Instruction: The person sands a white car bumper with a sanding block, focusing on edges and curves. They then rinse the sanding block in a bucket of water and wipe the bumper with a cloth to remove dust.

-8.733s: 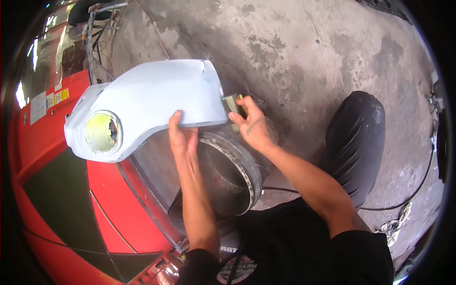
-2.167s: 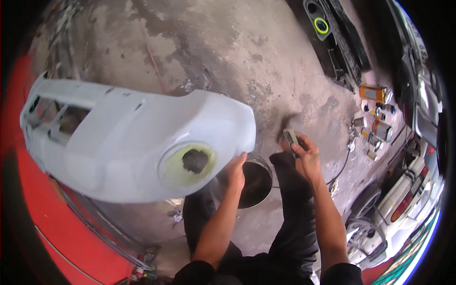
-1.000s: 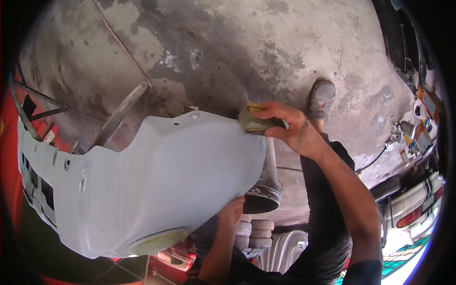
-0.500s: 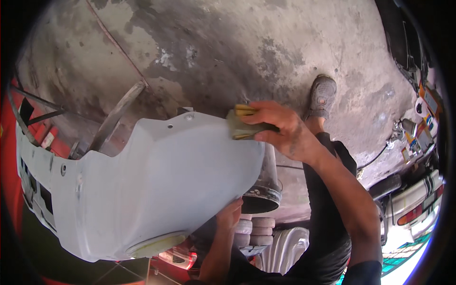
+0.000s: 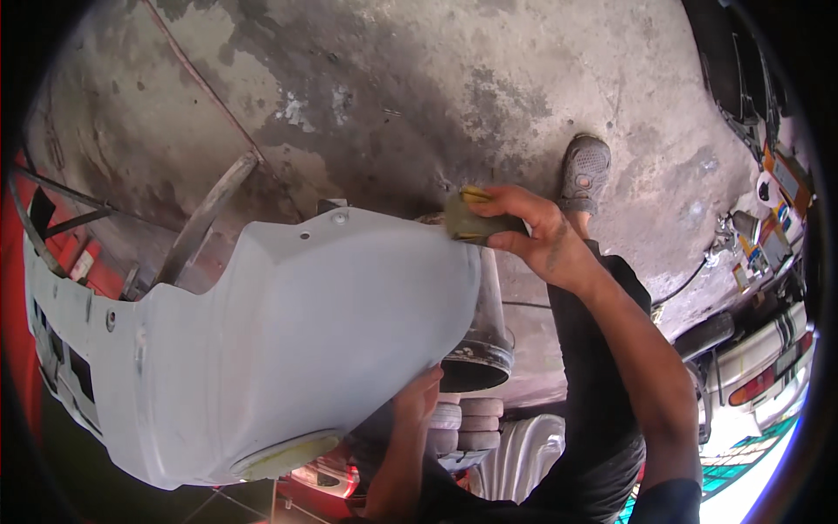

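A large car bumper (image 5: 340, 306) in matte light grey spreads across the left and middle, its rounded end toward me. My right hand (image 5: 546, 236) pinches a dull green and yellow sanding sponge (image 5: 471, 223), thumb below and fingers above. The sponge is at the bumper's far right edge; whether it touches there I cannot tell. Down at the near edge, my left hand (image 5: 419, 393) grips the bumper, with its fingertips partly hidden by the edge.
Behind the bumper's end stands a dark bucket (image 5: 478, 358), beside stacked grey cylinders (image 5: 480, 415). A metal stand leg (image 5: 209, 214) rises at the far left. My shoe (image 5: 585, 175) rests on stained concrete. Car parts (image 5: 768, 358) and boxes lie along the right.
My right hand has shifted slightly right with the sanding sponge, to the bumper's outer edge. My left hand keeps its place on the near edge.
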The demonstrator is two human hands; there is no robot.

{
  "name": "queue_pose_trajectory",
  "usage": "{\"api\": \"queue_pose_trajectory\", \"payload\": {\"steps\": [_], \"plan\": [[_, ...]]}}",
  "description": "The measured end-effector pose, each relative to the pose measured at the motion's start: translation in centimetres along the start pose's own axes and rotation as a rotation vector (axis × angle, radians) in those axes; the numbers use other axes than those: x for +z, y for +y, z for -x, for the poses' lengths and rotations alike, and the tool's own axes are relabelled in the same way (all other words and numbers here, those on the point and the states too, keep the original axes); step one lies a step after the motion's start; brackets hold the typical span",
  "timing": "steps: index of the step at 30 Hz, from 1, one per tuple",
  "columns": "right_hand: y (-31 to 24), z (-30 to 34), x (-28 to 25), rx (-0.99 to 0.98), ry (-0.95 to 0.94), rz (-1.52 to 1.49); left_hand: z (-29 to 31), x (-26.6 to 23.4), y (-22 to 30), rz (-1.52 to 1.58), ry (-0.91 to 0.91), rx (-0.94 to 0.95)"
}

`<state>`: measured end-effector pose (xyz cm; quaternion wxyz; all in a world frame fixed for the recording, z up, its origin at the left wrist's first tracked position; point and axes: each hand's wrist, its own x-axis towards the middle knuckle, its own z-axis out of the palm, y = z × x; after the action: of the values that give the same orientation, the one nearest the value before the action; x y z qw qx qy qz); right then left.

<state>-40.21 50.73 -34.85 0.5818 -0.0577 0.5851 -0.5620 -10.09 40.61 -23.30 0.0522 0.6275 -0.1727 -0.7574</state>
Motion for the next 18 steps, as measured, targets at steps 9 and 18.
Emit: {"api": "queue_pose_trajectory", "payload": {"steps": [9, 18], "plan": [[0.9, 0.1, 0.0, -0.012, 0.002, 0.045, -0.4, -0.7, -0.4, -0.013, 0.017, 0.012], [0.6, 0.1, -1.4, 0.085, -0.015, 0.123, -0.5, -1.1, -0.2, -0.066, 0.037, 0.015]]}}
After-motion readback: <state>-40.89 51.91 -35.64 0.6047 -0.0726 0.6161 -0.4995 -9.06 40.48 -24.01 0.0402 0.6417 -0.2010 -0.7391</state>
